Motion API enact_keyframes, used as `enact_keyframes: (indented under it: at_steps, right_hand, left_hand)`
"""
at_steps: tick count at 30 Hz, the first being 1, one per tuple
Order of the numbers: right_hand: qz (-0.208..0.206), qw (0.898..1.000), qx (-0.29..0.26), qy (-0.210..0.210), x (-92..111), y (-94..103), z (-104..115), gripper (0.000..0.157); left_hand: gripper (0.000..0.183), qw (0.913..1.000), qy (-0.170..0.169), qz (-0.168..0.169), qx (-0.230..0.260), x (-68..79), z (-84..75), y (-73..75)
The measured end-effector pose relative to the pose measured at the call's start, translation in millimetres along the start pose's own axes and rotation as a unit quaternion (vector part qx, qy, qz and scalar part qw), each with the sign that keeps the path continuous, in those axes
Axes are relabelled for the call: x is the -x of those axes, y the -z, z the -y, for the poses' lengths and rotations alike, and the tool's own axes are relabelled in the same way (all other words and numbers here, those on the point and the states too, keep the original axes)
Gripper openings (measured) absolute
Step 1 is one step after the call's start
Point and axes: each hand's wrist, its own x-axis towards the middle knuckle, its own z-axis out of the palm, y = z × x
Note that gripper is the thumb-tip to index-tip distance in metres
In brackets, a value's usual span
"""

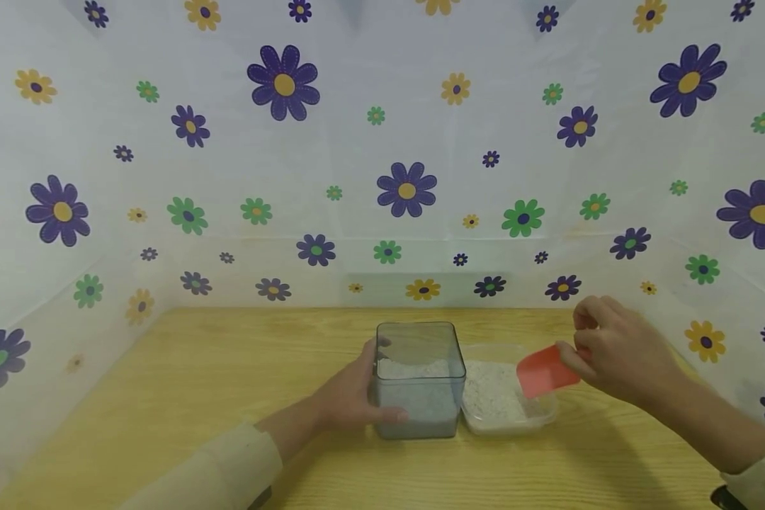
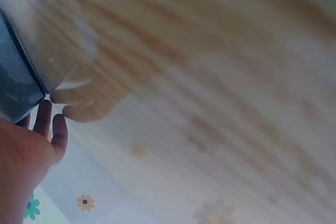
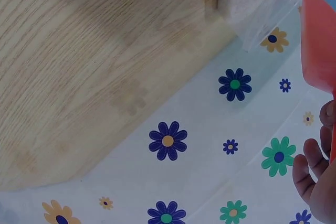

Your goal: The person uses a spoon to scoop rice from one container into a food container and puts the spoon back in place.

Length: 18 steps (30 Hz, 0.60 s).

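Observation:
A translucent grey square container (image 1: 421, 414) stands at mid-table, part filled with a pale, powdery or grainy material. My left hand (image 1: 344, 400) holds its left side, thumb across the front and fingers toward the back. In the left wrist view, that hand's fingers (image 2: 43, 119) lie at the container's edge (image 2: 18, 72). Pinched in my right hand (image 1: 615, 347) is a red scoop (image 1: 545, 372), tilted over the right side of a clear plastic tub (image 1: 510, 426). Similar whitish material (image 1: 491, 386) lies in the tub. The right wrist view shows the scoop's blade (image 3: 317, 45); whether it carries anything cannot be told.
The tub stands close against the grey container's right side. Both are on a wood-grain table (image 1: 229, 375). A white sheet with printed flowers (image 1: 331, 156) walls the table at the back and both sides.

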Motion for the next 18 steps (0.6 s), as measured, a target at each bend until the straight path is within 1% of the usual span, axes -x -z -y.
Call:
enact_keyframes:
  at_steps: [5,7,11,13,16,18]
  right_hand:
    - [0.008,1.000,-0.004,-0.007,1.1,0.8,0.3,0.041]
    - [0.002,1.000,-0.007,-0.004,0.7,1.2,-0.3,0.039]
    - [-0.020,1.000,-0.008,-0.001,-3.9,2.3,-1.2,0.042]
    - [-0.029,0.999,-0.007,-0.015,-7.8,3.1,1.0,0.042]
    - [-0.040,0.997,-0.015,-0.061,-16.4,4.9,9.0,0.038]
    - [-0.051,0.994,-0.027,-0.094,-24.6,6.3,16.6,0.034]
  left_hand:
    - [0.108,0.9999,0.011,0.011,-0.001,1.0,-1.2,-0.1]
    - [0.108,0.9998,0.013,0.013,-0.001,0.8,-1.6,0.0]
    - [0.109,0.9999,0.010,0.011,0.001,0.1,-2.5,0.3]
    - [0.108,0.9999,0.008,0.009,0.002,-0.2,-2.7,0.5]
    - [0.107,1.0000,0.007,0.006,-0.002,-0.4,-2.7,0.6]
    - [0.107,1.0000,0.007,0.005,-0.004,-0.3,-2.5,0.5]
